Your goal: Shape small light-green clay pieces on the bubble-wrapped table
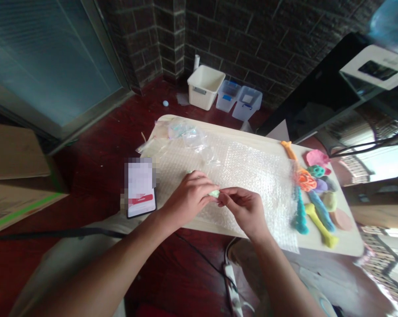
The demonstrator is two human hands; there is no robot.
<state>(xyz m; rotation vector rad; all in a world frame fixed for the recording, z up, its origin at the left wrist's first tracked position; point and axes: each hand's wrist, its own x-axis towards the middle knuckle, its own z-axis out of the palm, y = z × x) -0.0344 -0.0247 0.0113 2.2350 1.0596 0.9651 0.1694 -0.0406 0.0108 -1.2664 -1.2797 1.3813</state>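
Note:
My left hand [189, 198] and my right hand [243, 209] meet over the near edge of a small pale table [172, 121]. Both pinch a small pale green lump of clay [215, 193] between their fingertips. The fingers of both hands are curled closed around it. Under the hands lies a sheet of bubble wrap [248, 171] that covers most of the tabletop.
Coloured clay tools and clay pieces [313, 193] lie at the table's right end. Clear plastic bags [186, 134] sit at the far left. A phone [140, 188] rests at the table's left edge. White and clear bins [205, 86] stand by the brick wall. A power strip [232, 281] lies on the floor.

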